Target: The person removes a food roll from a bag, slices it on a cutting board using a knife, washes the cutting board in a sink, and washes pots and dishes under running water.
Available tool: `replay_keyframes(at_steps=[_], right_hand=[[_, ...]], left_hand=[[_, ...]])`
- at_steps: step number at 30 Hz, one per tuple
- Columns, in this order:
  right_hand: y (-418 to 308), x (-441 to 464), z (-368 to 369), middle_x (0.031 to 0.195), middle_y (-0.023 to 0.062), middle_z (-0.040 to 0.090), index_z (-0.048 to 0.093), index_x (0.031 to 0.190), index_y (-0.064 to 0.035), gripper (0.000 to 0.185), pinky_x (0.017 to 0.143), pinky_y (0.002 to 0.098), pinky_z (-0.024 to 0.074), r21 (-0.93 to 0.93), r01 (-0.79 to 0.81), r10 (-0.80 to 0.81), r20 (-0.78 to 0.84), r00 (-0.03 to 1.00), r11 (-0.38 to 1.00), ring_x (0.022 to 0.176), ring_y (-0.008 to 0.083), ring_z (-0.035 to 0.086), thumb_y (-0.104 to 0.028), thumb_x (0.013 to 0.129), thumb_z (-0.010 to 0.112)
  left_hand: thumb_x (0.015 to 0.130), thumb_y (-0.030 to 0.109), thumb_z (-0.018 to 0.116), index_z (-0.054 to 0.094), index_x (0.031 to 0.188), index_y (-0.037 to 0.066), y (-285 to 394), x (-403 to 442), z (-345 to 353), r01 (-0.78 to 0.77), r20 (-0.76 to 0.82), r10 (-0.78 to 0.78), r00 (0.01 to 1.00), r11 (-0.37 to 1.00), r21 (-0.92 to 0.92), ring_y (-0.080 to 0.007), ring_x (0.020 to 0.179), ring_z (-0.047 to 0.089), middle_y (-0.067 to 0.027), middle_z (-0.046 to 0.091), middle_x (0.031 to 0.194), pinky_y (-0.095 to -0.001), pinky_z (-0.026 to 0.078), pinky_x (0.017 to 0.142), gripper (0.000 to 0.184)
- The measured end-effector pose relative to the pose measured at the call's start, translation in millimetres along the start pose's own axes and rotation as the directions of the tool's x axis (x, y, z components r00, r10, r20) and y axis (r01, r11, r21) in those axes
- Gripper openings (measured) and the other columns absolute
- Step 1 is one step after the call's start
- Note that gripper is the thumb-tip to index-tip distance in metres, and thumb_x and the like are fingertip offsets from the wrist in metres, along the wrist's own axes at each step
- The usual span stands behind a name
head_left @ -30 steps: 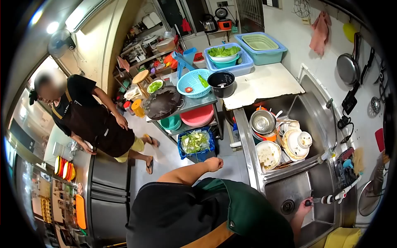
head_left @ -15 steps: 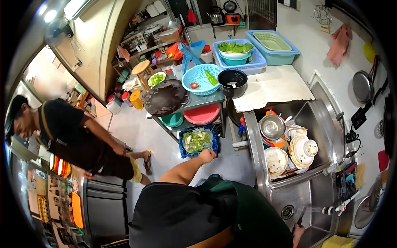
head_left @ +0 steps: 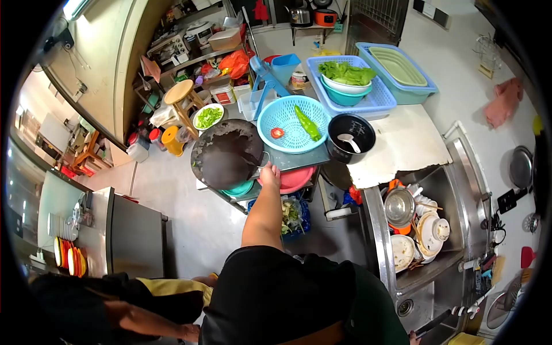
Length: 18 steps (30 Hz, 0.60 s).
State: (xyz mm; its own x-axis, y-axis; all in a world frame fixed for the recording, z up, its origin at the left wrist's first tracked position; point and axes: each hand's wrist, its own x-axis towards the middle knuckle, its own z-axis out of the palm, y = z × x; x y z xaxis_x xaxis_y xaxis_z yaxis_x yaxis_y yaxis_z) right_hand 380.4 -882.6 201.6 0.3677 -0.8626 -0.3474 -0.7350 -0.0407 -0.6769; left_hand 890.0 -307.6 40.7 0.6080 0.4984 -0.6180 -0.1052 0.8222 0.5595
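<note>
My left hand (head_left: pixel 269 175) is at the wire handle on the right side of a dark, worn wok (head_left: pixel 226 153), its fingers closed on that handle. The wok rests on a metal table, beside a light blue basket (head_left: pixel 291 125) with a green pepper (head_left: pixel 307 122) and a piece of tomato (head_left: pixel 277 133). At the bottom edge, my right hand (head_left: pixel 414 338) is closed round a dark knife (head_left: pixel 433 324) over the front sink basin; most of this hand is cut off by the frame.
Dirty dishes (head_left: pixel 428 234) fill the rear sink basin. A black pot (head_left: pixel 351 138) and a bin of greens (head_left: pixel 293 215) are near the table. At lower left, another person's forearm (head_left: pixel 144 322) is close to my left side. A wooden stool (head_left: pixel 179 93) stands behind the wok.
My left hand has moved forward from above the bin to the wok handle. The knife in my right hand has shifted. The other person has come closer, to the lower left.
</note>
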Motion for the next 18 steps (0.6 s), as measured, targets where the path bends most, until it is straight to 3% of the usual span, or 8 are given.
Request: replay_keyframes(at_steps=[5,8,11,12,13,15,17,18], right_hand=[[-12.6,-18.8,21.6,0.104,0.0216,0.056,0.044,0.12,0.0058,0.063,0.086,0.0331,0.0399,-0.045,0.124,-0.131,-0.241,0.962,0.991,0.094,0.0306,0.053,-0.034,0.075,0.065],[-20.9,-19.6,29.6,0.104,0.0207,0.057,0.046,0.119,0.0042,0.066,0.087,0.0328,0.0403,-0.059,0.2,-0.208,-0.325,0.923,0.978,0.092,0.0307,0.054,-0.037,0.072,0.068],[-37.2,-14.5,36.8,0.11,0.0211,0.055,0.052,0.113,0.0046,0.061,0.091,0.0333,0.0365,0.061,0.28,-0.237,-0.38,0.894,0.958,0.101,0.0303,0.051,-0.033,0.07,0.071],[-47.4,-13.7,37.3,0.113,0.022,0.054,0.049,0.117,0.0039,0.062,0.093,0.038,0.0343,0.078,0.281,-0.238,-0.347,0.907,0.957,0.104,0.0319,0.05,-0.029,0.07,0.071],[-33.2,13.9,41.5,0.113,0.022,0.054,0.049,0.117,0.0039,0.062,0.093,0.038,0.0343,0.084,0.279,-0.234,-0.346,0.908,0.957,0.104,0.0319,0.05,-0.029,0.07,0.071],[6.5,75.3,52.2,0.07,0.0055,0.054,0.052,0.105,0.0058,0.035,0.055,0.0264,0.0435,0.169,0.584,-0.408,-0.565,0.718,0.794,0.059,0.0169,0.051,-0.003,0.072,0.061],[-39.8,42.3,50.3,0.102,0.0137,0.056,0.047,0.113,0.0092,0.044,0.072,0.0289,0.0445,0.079,0.496,-0.438,-0.366,0.821,0.865,0.084,0.0177,0.052,-0.013,0.078,0.062],[-68.4,20.6,58.3,0.1,0.0125,0.057,0.048,0.11,0.0088,0.04,0.071,0.0289,0.0446,0.097,0.51,-0.456,-0.331,0.826,0.855,0.082,0.0172,0.052,-0.013,0.079,0.061]], left_hand=[[0.082,0.02,0.054,0.046,0.101,0.005,18.4,34.6,-1.3,0.078,0.048,-0.07,0.996,0.976,-0.203,-0.0222,0.085,0.047,-0.0061,0.051,0.091,-0.0372,0.033,0.091,0.025],[0.079,0.028,0.056,0.047,0.095,0.006,32.0,25.2,5.5,0.152,-0.111,-0.188,0.976,0.949,-0.278,-0.0214,0.075,0.046,-0.0054,0.048,0.075,-0.0353,0.035,0.088,0.029],[0.078,0.029,0.056,0.047,0.096,0.007,40.8,28.2,-28.8,0.176,-0.079,-0.203,0.976,0.949,-0.262,-0.0234,0.076,0.047,-0.0084,0.049,0.075,-0.0368,0.037,0.087,0.031],[0.078,0.032,0.057,0.047,0.099,0.008,55.3,-1.7,-37.1,0.163,0.017,-0.163,0.986,0.965,-0.205,-0.0248,0.078,0.049,-0.01,0.05,0.079,-0.0378,0.04,0.083,0.033],[0.078,0.034,0.056,0.048,0.101,0.011,76.5,-33.3,-38.9,0.226,-0.034,-0.236,0.971,0.957,-0.181,-0.0248,0.082,0.051,-0.0109,0.052,0.083,-0.0375,0.043,0.079,0.033],[0.079,0.036,0.054,0.049,0.1,0.013,105.2,-56.7,-65.5,0.083,-0.073,-0.094,0.993,0.987,-0.138,-0.0244,0.083,0.053,-0.0103,0.054,0.084,-0.0395,0.047,0.077,0.032],[0.08,0.039,0.052,0.05,0.095,0.01,153.0,-92.5,-82.9,0.103,0.015,-0.102,0.995,0.986,-0.13,-0.0236,0.065,0.055,-0.0081,0.057,0.075,-0.029,0.049,0.058,0.032],[0.082,0.041,0.049,0.051,0.09,0.007,173.4,-121.0,-69.4,-0.039,-0.04,0.033,0.999,0.985,-0.166,-0.023,0.054,0.052,-0.0071,0.053,0.061,-0.0246,0.046,0.049,0.035]])
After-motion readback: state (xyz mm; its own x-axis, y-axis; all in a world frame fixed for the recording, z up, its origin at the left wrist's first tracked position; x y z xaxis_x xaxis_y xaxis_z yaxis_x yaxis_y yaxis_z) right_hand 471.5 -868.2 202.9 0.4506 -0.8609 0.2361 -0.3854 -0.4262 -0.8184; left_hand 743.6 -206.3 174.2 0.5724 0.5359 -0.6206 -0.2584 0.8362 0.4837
